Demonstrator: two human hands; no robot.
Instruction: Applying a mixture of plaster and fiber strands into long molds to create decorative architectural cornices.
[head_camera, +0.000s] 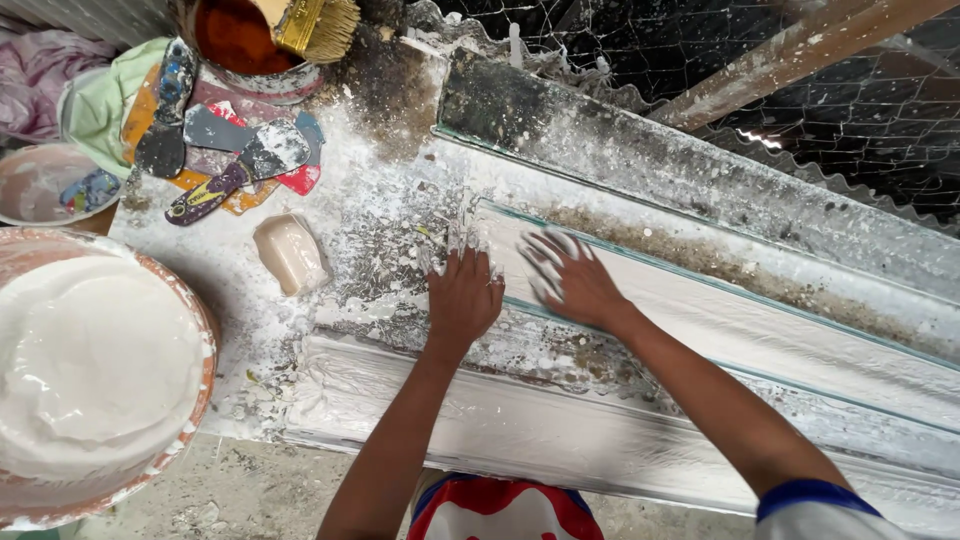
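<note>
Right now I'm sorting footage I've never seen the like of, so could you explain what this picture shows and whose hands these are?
The one picture comes from a camera worn on a person's head, looking down. Both bare hands press flat on a long white moulded strip lying across a plaster-spattered workbench. The left hand rests still; the right hand is blurred, fingers spread. Neither holds anything. At left stands a large basin of white plaster; beyond lie a pale soap-shaped block, several putty knives and a brush over a rusty tin.

Left hand (462, 300) and blurred right hand (572, 278), fingers spread, flat on white plaster moulding (760, 335).
</note>
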